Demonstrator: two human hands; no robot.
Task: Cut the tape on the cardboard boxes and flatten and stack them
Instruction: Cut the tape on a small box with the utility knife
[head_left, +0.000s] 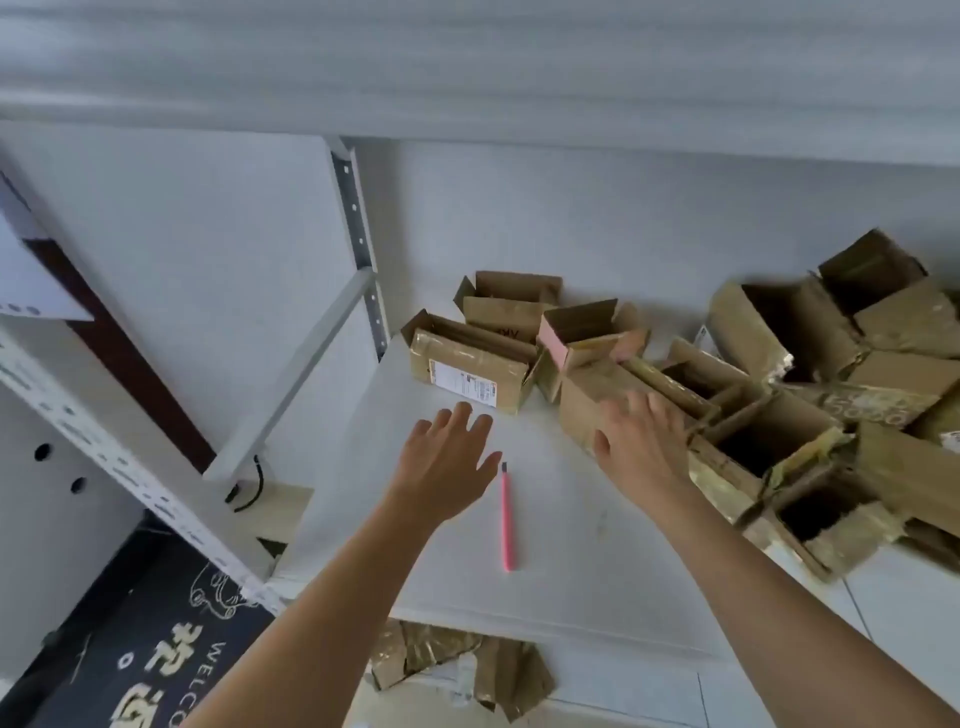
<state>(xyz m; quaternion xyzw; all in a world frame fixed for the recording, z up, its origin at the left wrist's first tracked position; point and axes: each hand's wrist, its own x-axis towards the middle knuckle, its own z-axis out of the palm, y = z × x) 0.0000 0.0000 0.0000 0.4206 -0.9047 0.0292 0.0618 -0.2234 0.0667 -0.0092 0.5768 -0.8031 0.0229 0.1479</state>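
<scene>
Two hands, left (451, 457) and right (641, 441), each grip released, one pink cutter (506, 519), many cardboard boxes (727, 384)

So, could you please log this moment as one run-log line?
left hand open, empty | right hand open, reaching to cardboard box | pink cutter on table, untouched
</scene>
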